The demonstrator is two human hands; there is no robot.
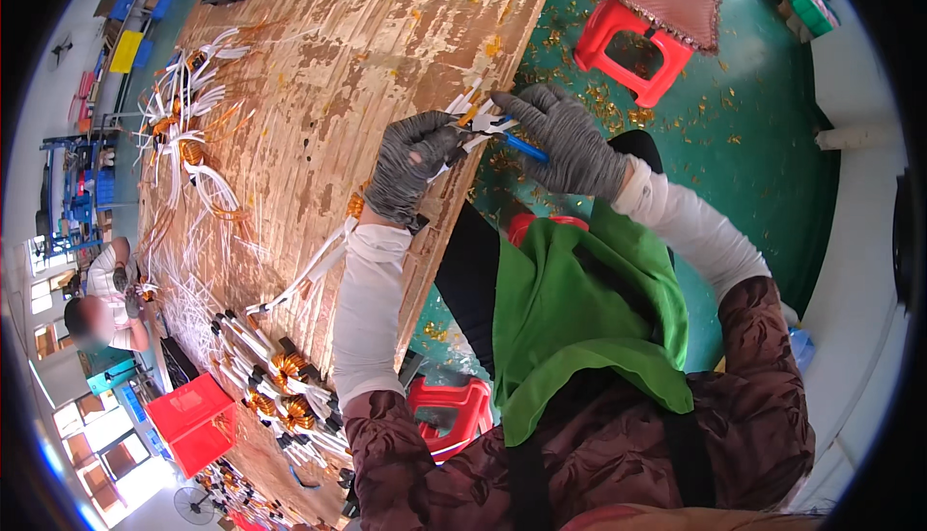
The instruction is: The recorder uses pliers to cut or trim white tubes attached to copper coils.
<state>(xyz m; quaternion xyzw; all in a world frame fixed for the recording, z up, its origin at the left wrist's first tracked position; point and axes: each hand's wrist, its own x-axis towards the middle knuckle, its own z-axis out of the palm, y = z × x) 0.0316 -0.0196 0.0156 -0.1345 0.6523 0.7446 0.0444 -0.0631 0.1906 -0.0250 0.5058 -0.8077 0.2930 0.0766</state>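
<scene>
My left hand [413,162], in a grey glove, is closed around white-sleeved wire leads [467,102] near the table's right edge. Some copper-orange shows among these leads; whether a coil sits inside the fist is hidden. In my right hand [572,143], also gloved in grey, is a pair of blue-handled pliers [526,148]. The pliers' metal head meets the leads just beside my left fingertips. Under my left wrist, another copper coil [355,206] lies on the table, with white leads trailing toward the lower left.
The worn wooden table [357,58] carries a pile of copper coils with white leads [188,150] at left and more coils [290,372] lower down. A red bin [191,413] stands beyond. A red stool [632,48] with a cushion is at upper right. Another person [106,294] works at far left.
</scene>
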